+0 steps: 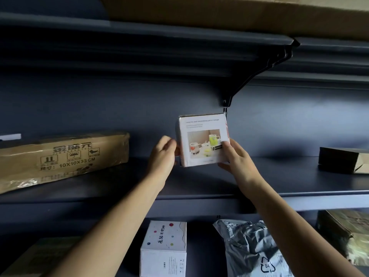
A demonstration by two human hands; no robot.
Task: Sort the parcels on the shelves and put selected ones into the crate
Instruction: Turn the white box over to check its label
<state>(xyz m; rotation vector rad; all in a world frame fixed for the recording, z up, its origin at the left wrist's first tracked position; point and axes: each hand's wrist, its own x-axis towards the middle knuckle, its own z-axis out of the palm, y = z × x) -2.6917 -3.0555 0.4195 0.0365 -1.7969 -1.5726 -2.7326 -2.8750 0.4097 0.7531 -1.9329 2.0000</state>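
A small white box (201, 134) with a picture of mugs on its face is held up above the middle shelf (289, 176). My right hand (236, 158) grips its lower right corner, thumb across the printed face. My left hand (162, 154) holds the box's left side, fingers curled behind the edge. No crate is in view.
A long brown carton (60, 156) lies on the middle shelf at left and a dark box (343, 159) at right. Below are a white dotted box (163, 248), a grey plastic mailer (253, 248) and a brown parcel (347, 234). A large carton (219, 11) sits on the top shelf.
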